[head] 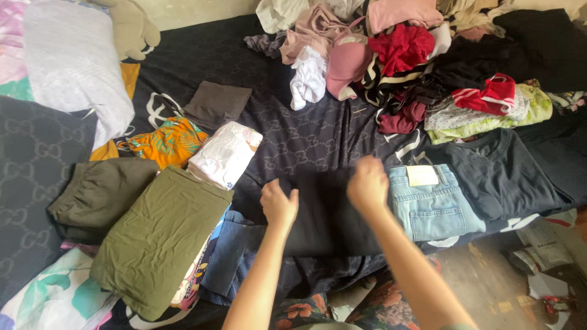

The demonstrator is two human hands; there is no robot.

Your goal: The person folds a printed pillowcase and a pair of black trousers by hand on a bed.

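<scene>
Two hands [279, 205] [368, 183] flat on black garment [324, 220], long axis toward person

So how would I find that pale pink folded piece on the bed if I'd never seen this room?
Start at the big folded olive-green cloth on the left of the dark patterned bedspread. Just past its far corner, beside the orange leaf-print garment, lies the pale pink folded cloth. It is the only light, whitish-pink bundle among those folded pieces.
</scene>
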